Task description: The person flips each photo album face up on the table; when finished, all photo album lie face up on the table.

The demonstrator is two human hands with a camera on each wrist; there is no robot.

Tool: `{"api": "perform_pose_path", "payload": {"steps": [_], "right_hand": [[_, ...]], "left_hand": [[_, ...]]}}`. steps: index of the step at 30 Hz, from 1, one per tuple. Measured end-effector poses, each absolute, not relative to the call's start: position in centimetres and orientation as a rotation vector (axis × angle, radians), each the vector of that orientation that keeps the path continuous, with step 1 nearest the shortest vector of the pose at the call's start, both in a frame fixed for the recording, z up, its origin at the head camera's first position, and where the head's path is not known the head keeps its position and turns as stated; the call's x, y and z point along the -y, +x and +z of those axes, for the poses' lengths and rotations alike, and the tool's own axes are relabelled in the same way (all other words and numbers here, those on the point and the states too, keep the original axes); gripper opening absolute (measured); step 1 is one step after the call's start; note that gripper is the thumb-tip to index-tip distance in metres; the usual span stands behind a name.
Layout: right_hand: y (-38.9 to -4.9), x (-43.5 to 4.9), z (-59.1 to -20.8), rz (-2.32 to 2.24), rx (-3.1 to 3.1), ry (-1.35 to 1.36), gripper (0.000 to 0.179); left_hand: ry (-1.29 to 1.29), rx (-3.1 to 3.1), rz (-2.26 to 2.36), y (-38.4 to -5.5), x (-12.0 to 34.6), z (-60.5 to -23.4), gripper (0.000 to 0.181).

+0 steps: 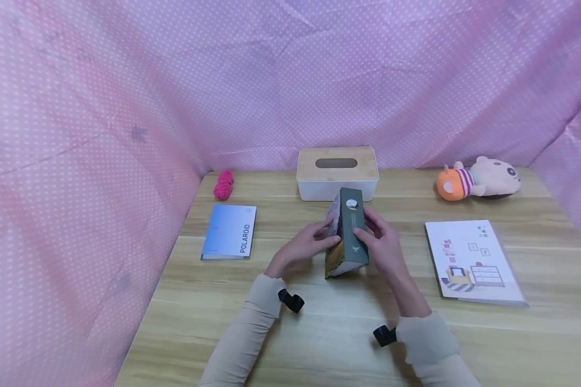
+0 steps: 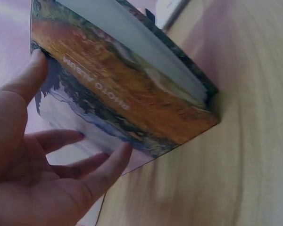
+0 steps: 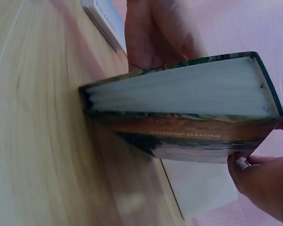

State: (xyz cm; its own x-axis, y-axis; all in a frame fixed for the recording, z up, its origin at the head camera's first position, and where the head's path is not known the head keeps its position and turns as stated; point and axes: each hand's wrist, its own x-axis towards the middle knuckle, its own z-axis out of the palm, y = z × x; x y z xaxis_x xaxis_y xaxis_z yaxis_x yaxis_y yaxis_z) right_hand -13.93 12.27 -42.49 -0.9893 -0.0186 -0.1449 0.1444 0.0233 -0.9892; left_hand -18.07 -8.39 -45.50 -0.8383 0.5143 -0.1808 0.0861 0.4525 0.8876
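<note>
Photo album (image 1: 349,217): green spine, white pages (image 3: 179,94), painted landscape covers (image 2: 108,94).

From the head we look forward and down across the counter (image 1: 329,338), while from each wrist we peer, close and tilted, at opposite covers of the photo album (image 1: 349,219) all three views share.

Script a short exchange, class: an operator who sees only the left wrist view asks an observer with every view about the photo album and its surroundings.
Operator: I see the left hand touching the photo album. Where is the right hand's thumb?
Observer: The head view shows the right hand with its thumb on the dark green spine.
Operator: What lies in the far right corner of the wooden table?
Observer: A plush toy.
</note>
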Motion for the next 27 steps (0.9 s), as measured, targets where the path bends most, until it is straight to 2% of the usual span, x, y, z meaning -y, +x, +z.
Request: {"api": "perform_pose_path", "payload": {"steps": [6,15,27], "right_hand": [[-14.0,-11.4,-42.3,-2.190,-2.128,0.006,0.056],[-14.3,-10.1,-42.8,-2.232,-2.098,-0.138,0.052],[-15.0,-8.7,-44.7,-2.210,-2.032,-0.297,0.053]], "left_hand": [[0.467,-2.094,1.600,-18.1,9.1,-44.7,0.061],[0.395,-1.937,1.821,-18.5,10.2,-43.3,0.061],[0.385,-2.060,1.820,-18.1,11.9,-41.9,0.061]]}}
